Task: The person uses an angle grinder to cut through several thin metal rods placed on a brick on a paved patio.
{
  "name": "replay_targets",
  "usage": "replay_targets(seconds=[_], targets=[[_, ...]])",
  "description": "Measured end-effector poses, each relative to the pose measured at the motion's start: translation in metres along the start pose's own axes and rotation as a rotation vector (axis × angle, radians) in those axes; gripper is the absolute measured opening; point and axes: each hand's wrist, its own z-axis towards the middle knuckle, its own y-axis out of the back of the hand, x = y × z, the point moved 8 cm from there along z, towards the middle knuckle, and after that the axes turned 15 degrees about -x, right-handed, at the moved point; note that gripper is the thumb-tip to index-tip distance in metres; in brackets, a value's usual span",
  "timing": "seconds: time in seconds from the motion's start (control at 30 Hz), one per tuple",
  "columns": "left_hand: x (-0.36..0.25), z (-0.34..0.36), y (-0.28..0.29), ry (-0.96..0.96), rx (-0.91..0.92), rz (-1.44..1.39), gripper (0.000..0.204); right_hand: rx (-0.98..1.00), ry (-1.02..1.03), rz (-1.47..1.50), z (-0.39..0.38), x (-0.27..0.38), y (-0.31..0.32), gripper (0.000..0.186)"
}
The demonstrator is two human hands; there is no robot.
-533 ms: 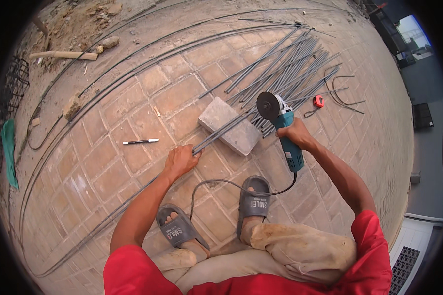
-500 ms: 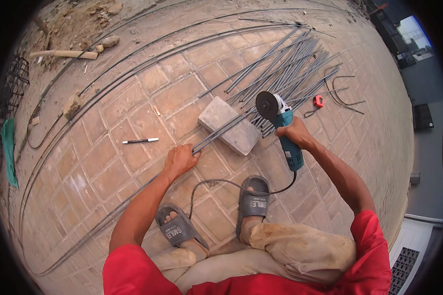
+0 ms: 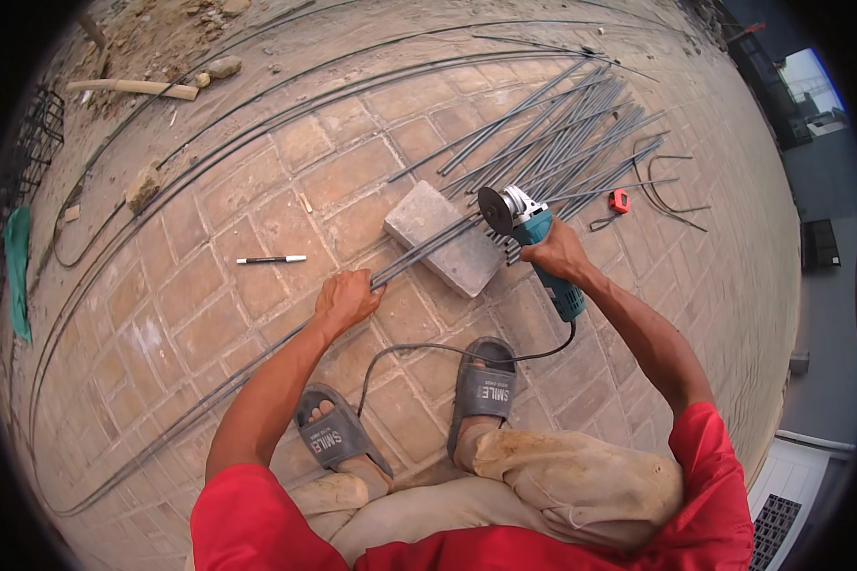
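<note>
My left hand (image 3: 348,297) is closed around a few long steel rods (image 3: 419,252), which lie across a grey concrete block (image 3: 462,259). Wrapped in my right hand (image 3: 554,252) is a teal angle grinder (image 3: 535,226) with a dark cutting disc (image 3: 494,210). The disc stands near the rods just past the block's far right side; whether it touches them I cannot tell. From the grinder's rear a black cord (image 3: 428,347) runs down past my sandalled feet. Behind the grinder lies a pile of cut steel rods (image 3: 581,124).
A black and white marker (image 3: 271,259) lies on the brick paving left of the block. Right of the pile are a red tape measure (image 3: 619,201) and bent rods (image 3: 671,198). Long rods curve along the left and far side. A wooden stick (image 3: 133,88) lies far left.
The grinder has come down and to the left, bringing its disc closer to the rods by the block. My left hand keeps its hold on the rods.
</note>
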Motion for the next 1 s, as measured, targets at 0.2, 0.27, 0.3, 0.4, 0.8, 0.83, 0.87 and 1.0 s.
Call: replay_targets(seconds=[0.2,0.27,0.3,0.4,0.8,0.83,0.87,1.0], targets=[[0.0016,-0.0001,-0.0027,0.001,-0.001,0.030,0.038,-0.021,0.020,0.007,-0.0010,-0.0012,-0.0014,0.072],[0.0026,0.0001,-0.0035,0.006,0.003,0.036,0.038,-0.022,0.026,0.022,-0.0016,-0.0005,-0.0016,0.071],[0.0030,0.0001,-0.0040,0.013,0.009,0.038,0.038,-0.025,0.031,0.035,-0.0019,-0.0003,-0.0017,0.071],[0.0000,-0.0001,-0.0020,0.016,0.018,0.035,0.038,-0.006,0.013,0.014,-0.0009,-0.0057,-0.0046,0.072],[0.0007,0.0000,-0.0018,0.010,0.015,0.038,0.038,-0.011,0.000,-0.004,0.0026,-0.0090,-0.0068,0.072],[0.0009,-0.0001,-0.0020,0.006,0.016,0.039,0.038,-0.011,0.000,-0.004,0.0027,-0.0091,-0.0068,0.072],[0.0009,0.0000,-0.0022,0.006,0.016,0.039,0.038,-0.013,0.006,-0.006,0.0027,-0.0084,-0.0068,0.072],[0.0016,0.0002,-0.0026,0.005,0.008,0.050,0.037,-0.015,0.019,-0.001,0.0015,-0.0047,-0.0056,0.073]])
